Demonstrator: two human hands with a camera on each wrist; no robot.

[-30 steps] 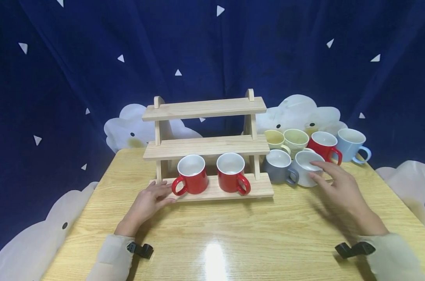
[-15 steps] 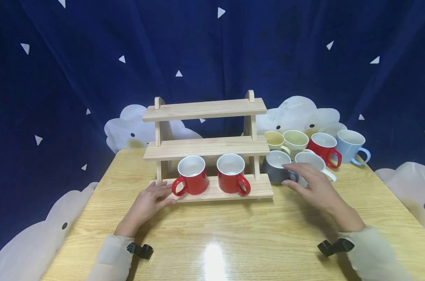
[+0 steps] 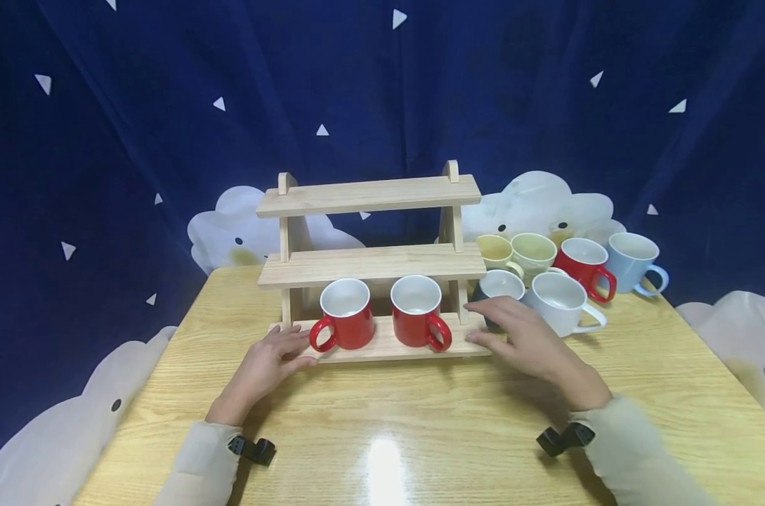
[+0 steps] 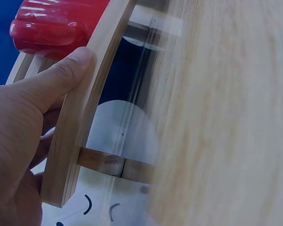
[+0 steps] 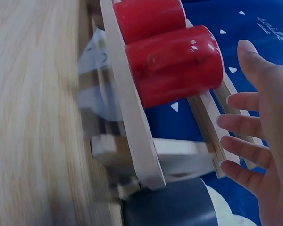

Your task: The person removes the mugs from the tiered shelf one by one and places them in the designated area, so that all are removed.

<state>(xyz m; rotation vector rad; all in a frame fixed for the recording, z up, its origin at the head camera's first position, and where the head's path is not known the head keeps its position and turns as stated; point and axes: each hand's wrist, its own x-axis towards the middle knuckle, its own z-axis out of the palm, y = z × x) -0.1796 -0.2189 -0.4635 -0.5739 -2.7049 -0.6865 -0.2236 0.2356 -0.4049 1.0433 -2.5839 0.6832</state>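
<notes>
A three-tier wooden shelf [image 3: 372,263] stands on the table. Its bottom board carries two red mugs, the left one [image 3: 355,330] with its handle toward the left and the other [image 3: 412,327] with its handle to the right. My left hand [image 3: 262,369] grips the left end of that board, thumb [image 4: 61,77] on the front edge and fingers behind it. Near the board's right end is my right hand [image 3: 537,344], fingers spread and holding nothing. A dark blue-grey mug [image 5: 174,207] is partly hidden behind it, and a white mug [image 3: 556,309] stands just beyond.
Behind those stand a yellow mug [image 3: 493,251], a pale green mug [image 3: 534,256], another red mug [image 3: 578,266] and a light blue mug [image 3: 629,270], close together. A dark blue curtain [image 3: 357,84] hangs behind the wooden table [image 3: 471,436].
My right hand has moved left, from the white mug past the dark mug to the shelf's right end. The white mug's handle has swung round to the right. My left hand stays put.
</notes>
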